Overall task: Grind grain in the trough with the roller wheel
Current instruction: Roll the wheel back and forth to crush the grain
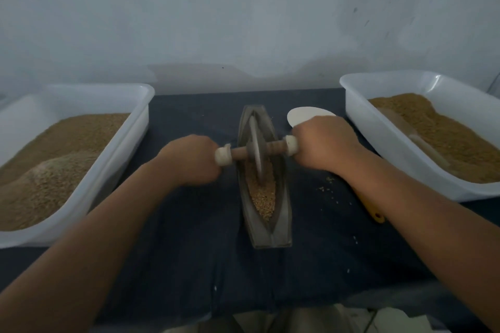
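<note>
Grey roller wheel [256, 149], between gripping hands [189, 161] [323, 143]

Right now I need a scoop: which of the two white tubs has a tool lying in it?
The right tub, next to the right hand: a long pale tool lies on its grain. The left tub shows only grain.
</note>
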Demonstrator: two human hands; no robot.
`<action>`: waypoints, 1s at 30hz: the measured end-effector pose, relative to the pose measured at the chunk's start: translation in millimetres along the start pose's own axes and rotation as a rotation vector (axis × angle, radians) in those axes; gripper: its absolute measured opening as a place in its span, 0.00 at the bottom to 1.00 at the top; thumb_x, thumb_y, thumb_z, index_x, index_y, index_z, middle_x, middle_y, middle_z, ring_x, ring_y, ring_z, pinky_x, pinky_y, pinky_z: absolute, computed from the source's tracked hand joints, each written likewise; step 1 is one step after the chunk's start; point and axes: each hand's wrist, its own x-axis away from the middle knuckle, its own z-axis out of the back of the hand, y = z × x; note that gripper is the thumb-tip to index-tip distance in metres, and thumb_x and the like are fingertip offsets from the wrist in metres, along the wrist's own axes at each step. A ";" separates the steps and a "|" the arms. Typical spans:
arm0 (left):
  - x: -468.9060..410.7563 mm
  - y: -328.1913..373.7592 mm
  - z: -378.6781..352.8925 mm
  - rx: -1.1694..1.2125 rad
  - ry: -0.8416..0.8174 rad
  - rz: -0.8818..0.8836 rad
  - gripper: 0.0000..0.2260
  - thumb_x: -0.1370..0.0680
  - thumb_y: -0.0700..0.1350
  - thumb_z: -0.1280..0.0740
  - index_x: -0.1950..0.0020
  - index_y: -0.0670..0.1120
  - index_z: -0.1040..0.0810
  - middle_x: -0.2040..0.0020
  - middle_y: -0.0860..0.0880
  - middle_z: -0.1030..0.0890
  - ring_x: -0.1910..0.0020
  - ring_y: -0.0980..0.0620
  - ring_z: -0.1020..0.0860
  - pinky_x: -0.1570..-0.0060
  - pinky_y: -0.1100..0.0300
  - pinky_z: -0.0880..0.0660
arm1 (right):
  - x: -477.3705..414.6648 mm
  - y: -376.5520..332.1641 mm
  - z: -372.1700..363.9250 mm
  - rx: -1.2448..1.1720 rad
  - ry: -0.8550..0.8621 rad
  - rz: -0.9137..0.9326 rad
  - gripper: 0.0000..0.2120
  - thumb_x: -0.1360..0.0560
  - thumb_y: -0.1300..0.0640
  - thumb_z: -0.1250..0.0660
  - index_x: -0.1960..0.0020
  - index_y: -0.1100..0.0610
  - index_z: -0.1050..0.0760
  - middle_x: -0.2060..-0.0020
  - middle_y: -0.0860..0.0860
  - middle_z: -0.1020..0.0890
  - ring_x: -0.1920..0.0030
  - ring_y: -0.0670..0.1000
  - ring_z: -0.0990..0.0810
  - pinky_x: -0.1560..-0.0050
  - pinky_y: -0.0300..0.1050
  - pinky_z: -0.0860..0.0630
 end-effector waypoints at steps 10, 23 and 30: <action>-18.2 8.3 9.4 -0.188 0.200 0.026 0.13 0.26 0.60 0.35 0.63 0.52 0.25 0.65 0.55 0.24 0.66 0.50 0.24 0.63 0.56 0.27 | -9.7 -0.6 -12.1 0.046 0.053 -0.066 0.10 0.28 0.46 0.34 0.63 0.51 0.28 0.68 0.48 0.24 0.67 0.53 0.24 0.66 0.46 0.25; 18.5 3.1 3.5 -0.286 0.195 -0.203 0.09 0.31 0.59 0.38 0.65 0.55 0.28 0.70 0.56 0.25 0.71 0.58 0.28 0.72 0.61 0.38 | 43.0 18.0 -23.5 -0.140 -0.156 -0.013 0.17 0.36 0.32 0.43 0.64 0.44 0.27 0.71 0.42 0.23 0.68 0.42 0.25 0.71 0.43 0.33; -50.0 0.4 16.5 -0.151 0.216 0.063 0.11 0.27 0.57 0.33 0.63 0.51 0.23 0.64 0.52 0.20 0.66 0.49 0.22 0.62 0.54 0.23 | -38.4 7.7 -21.5 0.021 0.068 -0.111 0.13 0.27 0.41 0.35 0.63 0.49 0.28 0.67 0.47 0.23 0.66 0.53 0.23 0.63 0.47 0.23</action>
